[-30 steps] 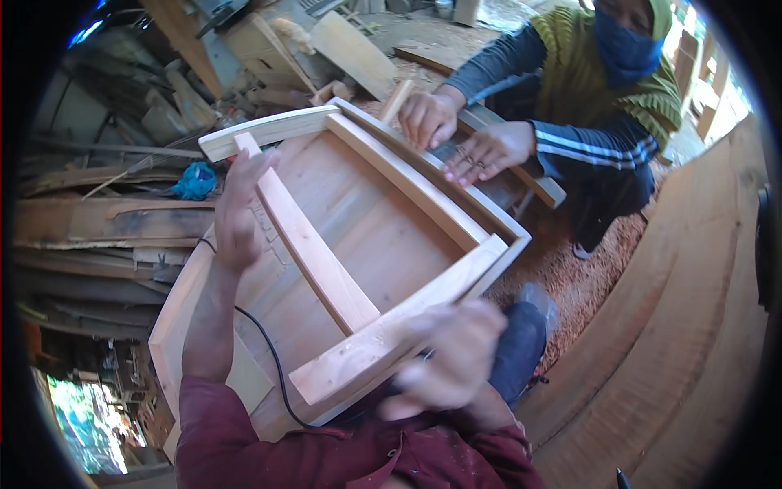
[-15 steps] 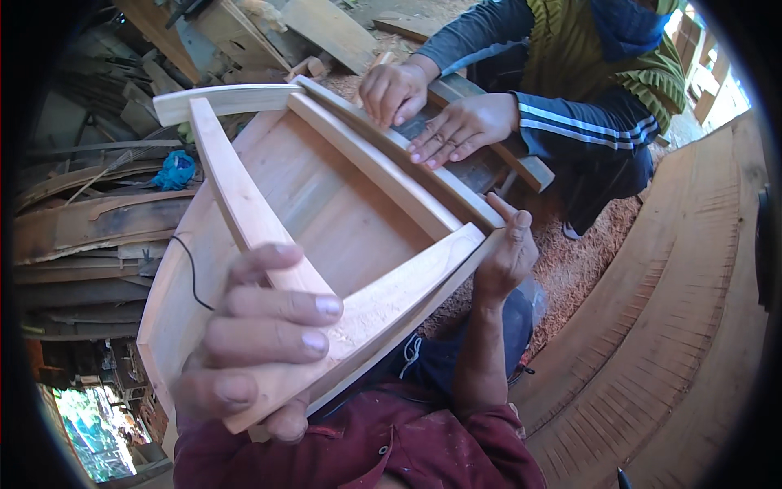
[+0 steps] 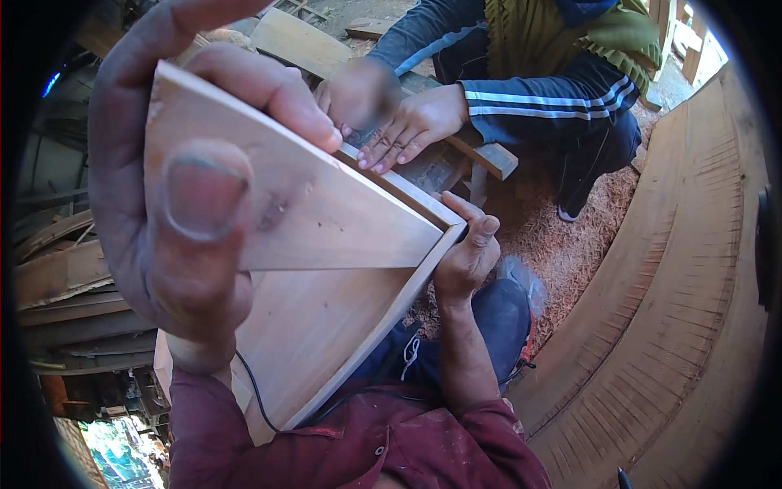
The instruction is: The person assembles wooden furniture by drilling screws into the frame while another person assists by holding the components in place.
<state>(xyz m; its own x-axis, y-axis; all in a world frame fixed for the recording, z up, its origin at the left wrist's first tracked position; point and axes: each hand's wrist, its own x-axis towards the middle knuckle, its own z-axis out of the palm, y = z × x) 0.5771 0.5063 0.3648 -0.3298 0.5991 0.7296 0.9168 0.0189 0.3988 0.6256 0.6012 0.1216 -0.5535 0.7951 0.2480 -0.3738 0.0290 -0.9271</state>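
Close to the camera, my left hand (image 3: 183, 212) is wrapped round the end of a pale wooden board (image 3: 293, 204), thumb on its broad face and fingers over the upper edge. The far end of that board narrows to the corner of a large pale wooden panel (image 3: 326, 318) with raised edges. At that corner, my right hand (image 3: 467, 254) grips the panel's rim, thumb up. Along the panel's far side runs a wooden strip (image 3: 407, 194), on which a co-worker's hand (image 3: 423, 122) lies flat. The co-worker's other hand is blurred.
Wood shavings (image 3: 570, 285) cover the floor on the right, beside a large curved plank (image 3: 652, 301). Stacked timber (image 3: 69, 277) lies at the left. A thin black cable (image 3: 254, 383) crosses the panel. The co-worker crouches opposite, behind a wooden bar (image 3: 489, 156).
My left hand has moved up and closer to the camera, lifting and turning the pale board's near end. My right hand stays at the corner, lower left in view.
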